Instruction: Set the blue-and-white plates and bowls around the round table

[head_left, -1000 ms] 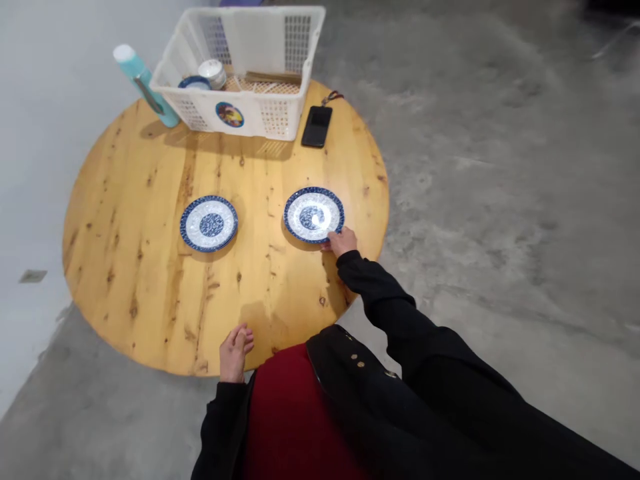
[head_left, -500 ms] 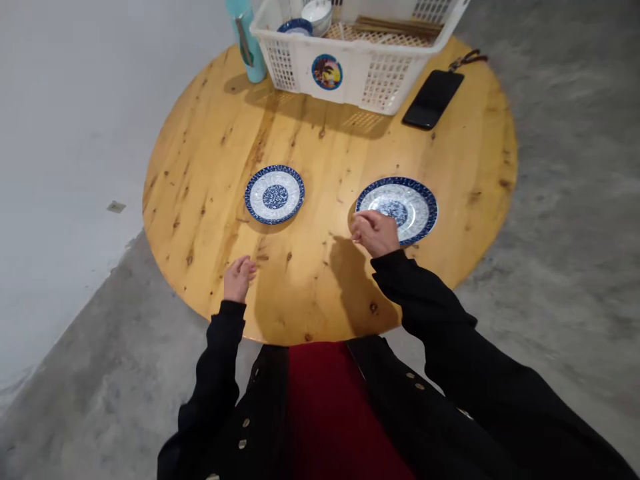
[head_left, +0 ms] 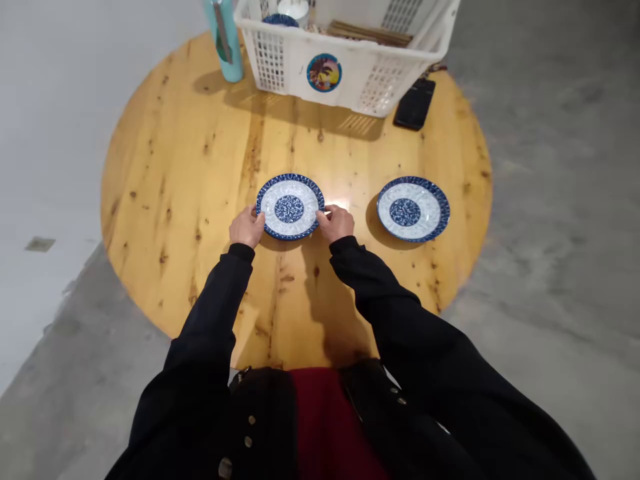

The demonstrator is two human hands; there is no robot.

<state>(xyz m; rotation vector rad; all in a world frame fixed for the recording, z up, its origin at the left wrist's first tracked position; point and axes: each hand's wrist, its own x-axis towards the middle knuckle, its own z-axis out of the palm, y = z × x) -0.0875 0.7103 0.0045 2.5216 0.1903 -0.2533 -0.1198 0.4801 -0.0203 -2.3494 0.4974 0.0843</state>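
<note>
A blue-and-white patterned plate (head_left: 289, 209) is in the middle of the view, between my two hands. My left hand (head_left: 247, 227) grips its left rim, thumb on top and fingers at the edge. On the opposite rim, my right hand (head_left: 335, 223) pinches the plate the same way. Whether the plate is lifted off the wood or rests on it, I cannot tell. To the right, apart from both hands, sits a second blue-and-white plate (head_left: 413, 209).
Both plates are over a round wooden table (head_left: 165, 200). At its far side stands a white plastic basket (head_left: 320, 70) with bowls (head_left: 294, 11) and wooden chopsticks (head_left: 370, 33). A turquoise bottle (head_left: 227, 43) is left of it, a black phone (head_left: 415, 105) right.
My right hand has moved left, away from the right plate, to the left plate's right rim. My left hand has come forward onto its left rim. The camera view has shifted.
</note>
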